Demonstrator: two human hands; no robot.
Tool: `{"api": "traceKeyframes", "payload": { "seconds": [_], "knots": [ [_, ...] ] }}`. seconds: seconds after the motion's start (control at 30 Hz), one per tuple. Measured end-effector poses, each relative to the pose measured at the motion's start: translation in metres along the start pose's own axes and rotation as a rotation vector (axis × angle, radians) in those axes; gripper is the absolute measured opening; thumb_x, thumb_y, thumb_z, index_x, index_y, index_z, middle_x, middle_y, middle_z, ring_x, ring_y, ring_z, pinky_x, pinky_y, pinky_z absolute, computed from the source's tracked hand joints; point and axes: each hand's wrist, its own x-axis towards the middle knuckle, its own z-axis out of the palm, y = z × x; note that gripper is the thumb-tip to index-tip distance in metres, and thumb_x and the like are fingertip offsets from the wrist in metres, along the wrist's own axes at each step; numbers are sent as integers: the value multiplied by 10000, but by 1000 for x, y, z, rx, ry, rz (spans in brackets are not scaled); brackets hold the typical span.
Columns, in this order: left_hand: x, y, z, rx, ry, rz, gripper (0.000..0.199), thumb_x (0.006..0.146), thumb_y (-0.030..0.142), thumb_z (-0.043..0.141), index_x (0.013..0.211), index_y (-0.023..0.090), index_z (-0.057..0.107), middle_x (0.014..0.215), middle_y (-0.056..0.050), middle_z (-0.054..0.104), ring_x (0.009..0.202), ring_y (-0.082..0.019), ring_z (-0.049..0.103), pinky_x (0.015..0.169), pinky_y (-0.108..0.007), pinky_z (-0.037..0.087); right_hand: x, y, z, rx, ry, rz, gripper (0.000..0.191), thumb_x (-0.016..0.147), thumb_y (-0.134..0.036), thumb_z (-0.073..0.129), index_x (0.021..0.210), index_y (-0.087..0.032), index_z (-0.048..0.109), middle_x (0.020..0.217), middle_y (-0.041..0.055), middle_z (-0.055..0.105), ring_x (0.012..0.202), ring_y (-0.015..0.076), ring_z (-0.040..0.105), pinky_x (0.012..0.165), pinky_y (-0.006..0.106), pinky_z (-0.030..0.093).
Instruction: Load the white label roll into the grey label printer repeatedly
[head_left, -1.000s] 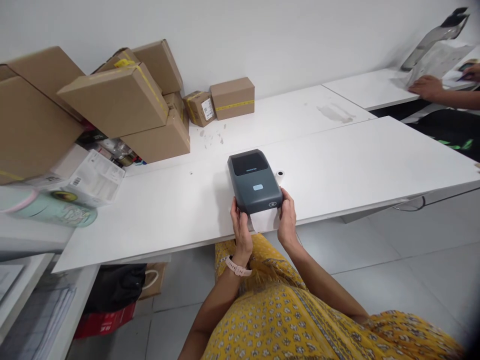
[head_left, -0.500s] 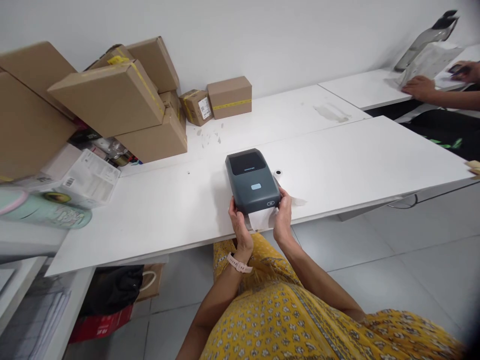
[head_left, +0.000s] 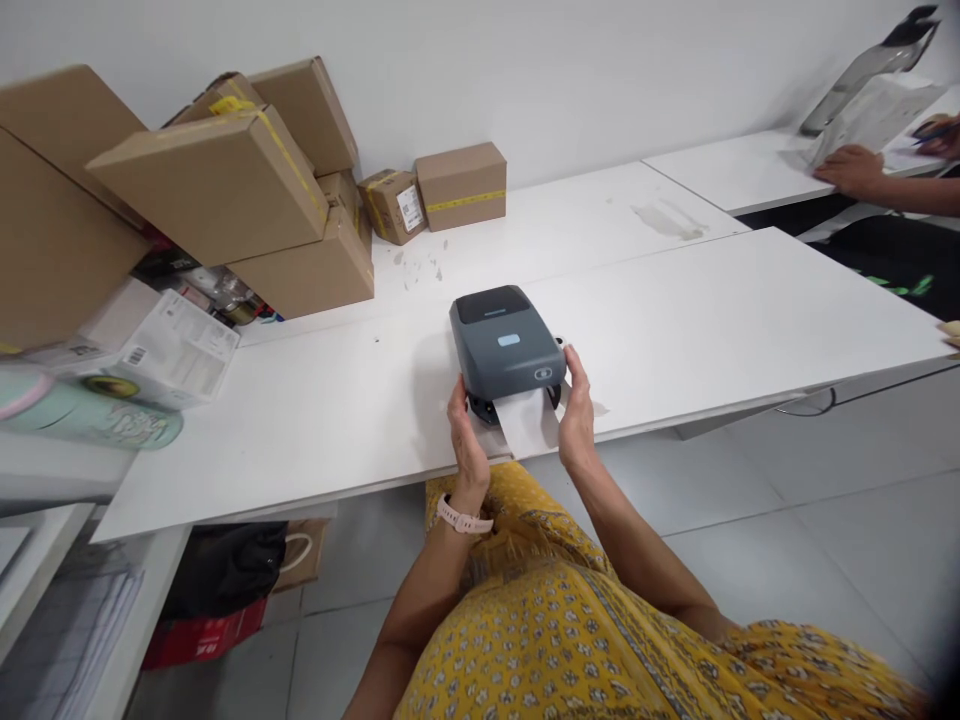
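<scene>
A dark grey label printer (head_left: pixel 510 342) sits near the front edge of the white table. Its upper cover is lifted at the near end, and black inner parts show in the gap. A strip of white paper (head_left: pixel 527 420) comes out of that gap toward me. My left hand (head_left: pixel 466 445) grips the printer's left near corner, a pink watch band on the wrist. On the opposite side, my right hand (head_left: pixel 577 415) holds the right near corner, thumb and fingers along the side. Most fingertips are hidden behind the body. A small white roll, mostly covered, lies just beyond my right fingers.
Stacked cardboard boxes (head_left: pixel 217 190) stand at the left back, with two smaller cartons (head_left: pixel 461 190) by the wall. A mint bottle (head_left: pixel 112 415) lies at the left edge. A co-worker's hand (head_left: pixel 851 170) rests at a second table on the right.
The printer's cover has come up at the near end, opening a gap that was closed before. Both my hands have shifted slightly, and more of the white paper strip shows.
</scene>
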Motion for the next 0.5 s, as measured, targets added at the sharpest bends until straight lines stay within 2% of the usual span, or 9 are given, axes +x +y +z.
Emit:
{"api": "traceKeyframes", "payload": {
  "seconds": [0.1,0.2,0.33,0.43,0.5],
  "knots": [
    [27,-3,-7,25,54,-9,616,1019,617,404,1497,246,515,1484,-130,604,1357,-241,586,1160,-400,449,37,-17,2,-68,-116,-125,728,1021,-739,189,1647,-377,278,1722,18,323,1593,314,299,1313,598,194],
    [52,-11,-11,108,94,-102,559,956,491,596,1448,234,531,1384,-133,647,1254,-226,631,1063,-362,503,81,-39,14,-132,-207,-224,780,1011,-752,126,1686,-361,109,1738,24,288,1570,312,354,1298,560,261],
    [72,-14,-10,220,34,-173,521,898,412,676,1366,202,587,1302,-136,679,1156,-233,656,962,-343,538,137,-56,37,-252,-203,-339,861,990,-786,101,1694,-292,63,1693,79,374,1544,343,397,1263,544,330],
    [75,-13,-8,246,11,-158,495,888,400,686,1334,198,610,1313,-140,680,1133,-235,665,934,-340,548,171,-53,51,-326,-216,-410,882,985,-798,111,1690,-271,52,1635,111,456,1524,367,421,1236,557,352],
    [75,-12,-8,243,6,-150,491,887,403,685,1325,193,614,1322,-144,681,1134,-239,666,933,-347,551,189,-48,59,-341,-217,-403,850,998,-778,116,1687,-282,70,1606,110,493,1503,372,448,1223,581,353]
  ]
}}
